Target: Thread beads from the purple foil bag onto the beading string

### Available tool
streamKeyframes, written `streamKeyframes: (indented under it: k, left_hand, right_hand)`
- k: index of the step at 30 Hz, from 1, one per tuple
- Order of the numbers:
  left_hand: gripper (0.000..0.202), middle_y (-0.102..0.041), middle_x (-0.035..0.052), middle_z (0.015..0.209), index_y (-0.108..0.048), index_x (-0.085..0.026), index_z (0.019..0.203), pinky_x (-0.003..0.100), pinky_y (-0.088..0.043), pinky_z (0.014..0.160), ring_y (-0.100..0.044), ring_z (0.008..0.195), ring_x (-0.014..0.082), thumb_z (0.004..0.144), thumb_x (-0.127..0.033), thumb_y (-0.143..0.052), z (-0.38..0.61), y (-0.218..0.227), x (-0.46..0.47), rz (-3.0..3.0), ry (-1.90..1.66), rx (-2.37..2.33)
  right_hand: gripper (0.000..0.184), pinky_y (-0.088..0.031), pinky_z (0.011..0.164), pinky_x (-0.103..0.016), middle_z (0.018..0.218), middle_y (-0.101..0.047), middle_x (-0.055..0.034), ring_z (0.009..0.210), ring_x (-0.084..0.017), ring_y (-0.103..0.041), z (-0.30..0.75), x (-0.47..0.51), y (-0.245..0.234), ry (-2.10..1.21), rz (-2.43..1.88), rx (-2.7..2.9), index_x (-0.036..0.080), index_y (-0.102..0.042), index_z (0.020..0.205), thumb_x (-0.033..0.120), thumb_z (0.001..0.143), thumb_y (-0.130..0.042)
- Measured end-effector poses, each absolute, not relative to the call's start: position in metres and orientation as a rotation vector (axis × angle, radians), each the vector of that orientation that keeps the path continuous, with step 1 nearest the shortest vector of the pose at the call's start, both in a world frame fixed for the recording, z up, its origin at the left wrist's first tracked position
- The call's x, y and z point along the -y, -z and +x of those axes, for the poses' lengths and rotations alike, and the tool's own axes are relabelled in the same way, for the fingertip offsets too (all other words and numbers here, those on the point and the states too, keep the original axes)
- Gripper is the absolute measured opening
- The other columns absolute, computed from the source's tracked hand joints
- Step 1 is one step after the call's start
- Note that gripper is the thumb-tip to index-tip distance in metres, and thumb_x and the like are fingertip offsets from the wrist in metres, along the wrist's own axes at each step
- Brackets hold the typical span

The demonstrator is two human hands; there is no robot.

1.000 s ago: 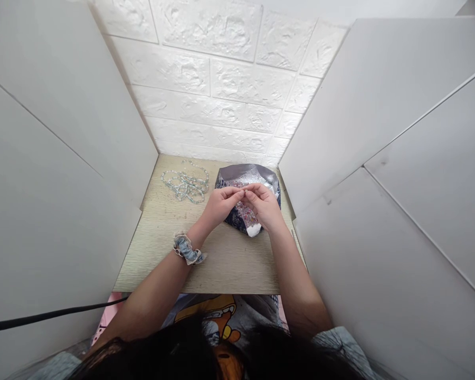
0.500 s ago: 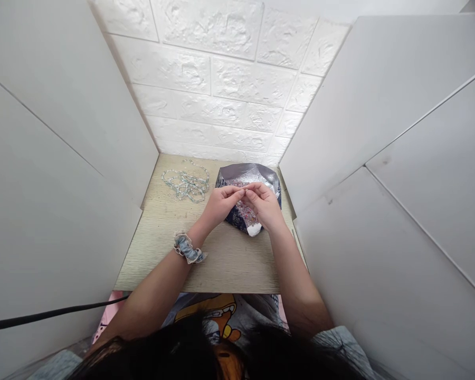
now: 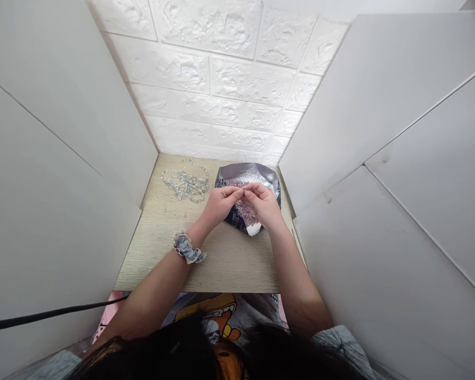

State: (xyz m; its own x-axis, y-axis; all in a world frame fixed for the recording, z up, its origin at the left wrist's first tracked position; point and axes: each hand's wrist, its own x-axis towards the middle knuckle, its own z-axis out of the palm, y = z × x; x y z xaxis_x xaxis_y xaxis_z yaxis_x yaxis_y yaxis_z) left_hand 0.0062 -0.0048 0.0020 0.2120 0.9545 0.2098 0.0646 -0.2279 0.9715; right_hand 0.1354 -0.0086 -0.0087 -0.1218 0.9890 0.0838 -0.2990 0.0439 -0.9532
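Observation:
My left hand and my right hand meet fingertip to fingertip, both closed in a pinch. Whatever lies between the fingertips is too small to make out. Right beneath them is an open bag with a dark patterned outside and a silvery lining. Many small pink and multicoloured beads show inside it, partly covered by my hands. A blue scrunchie sits around my left wrist. To the left of the bag, a loosely coiled string of pale green and white beads lies on the table.
The light wood table is narrow, boxed in by a white panel on the left and another panel on the right. A white brick-textured wall closes the back. A black cable crosses at lower left.

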Motion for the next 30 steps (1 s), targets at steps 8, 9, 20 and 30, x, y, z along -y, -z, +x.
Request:
streamKeyframes:
  k: [8, 9, 20, 30]
  left_hand:
    - [0.033, -0.037, -0.0037, 0.037, -0.064, -0.013, 0.068, 0.022, -0.034, 0.048, -0.042, 0.048, 0.0104, 0.071, -0.044, -0.052, 0.0057, 0.0031, 0.0016, 1.454, -1.14, -1.026]
    - [0.034, -0.036, -0.0042, 0.037, -0.064, -0.012, 0.068, 0.022, -0.032, 0.047, -0.04, 0.046, 0.0095, 0.071, -0.044, -0.052, 0.0056, 0.0043, 0.0007, 1.454, -1.138, -1.043]
    - [0.032, -0.031, -0.0071, 0.037, -0.06, -0.011, 0.069, 0.02, -0.018, 0.039, -0.025, 0.037, 0.0048, 0.069, -0.043, -0.054, 0.0072, 0.0046, 0.0009, 1.344, -1.026, -1.07]
    - [0.035, -0.022, -0.0093, 0.043, -0.047, -0.015, 0.064, 0.018, -0.01, 0.034, -0.017, 0.034, 0.0016, 0.067, -0.048, -0.057, 0.0076, 0.0055, 0.0002, 1.156, -0.877, -0.965]
  right_hand:
    - [0.008, -0.045, 0.068, -0.028, 0.077, -0.059, 0.0006, 0.069, -0.012, -0.055, 0.1353, 0.0099, 0.0101, -0.937, -1.106, 1.448, 0.022, -0.058, 0.078, 0.027, 0.074, -0.053]
    - [0.01, -0.044, 0.068, -0.028, 0.079, -0.059, 0.0, 0.07, -0.013, -0.055, 0.1357, 0.0106, 0.0094, -0.84, -1.143, 1.508, 0.022, -0.059, 0.079, 0.027, 0.075, -0.052]
    - [0.016, -0.039, 0.068, -0.027, 0.074, -0.057, -0.0016, 0.072, -0.014, -0.051, 0.1397, 0.0122, 0.0064, -0.357, -1.254, 1.806, 0.019, -0.056, 0.073, 0.023, 0.081, -0.043]
    - [0.015, -0.037, 0.069, -0.028, 0.083, -0.049, -0.0047, 0.077, -0.016, -0.045, 0.1359, 0.0124, 0.0106, -0.284, -1.333, 1.888, 0.019, -0.045, 0.078, 0.021, 0.084, -0.031]
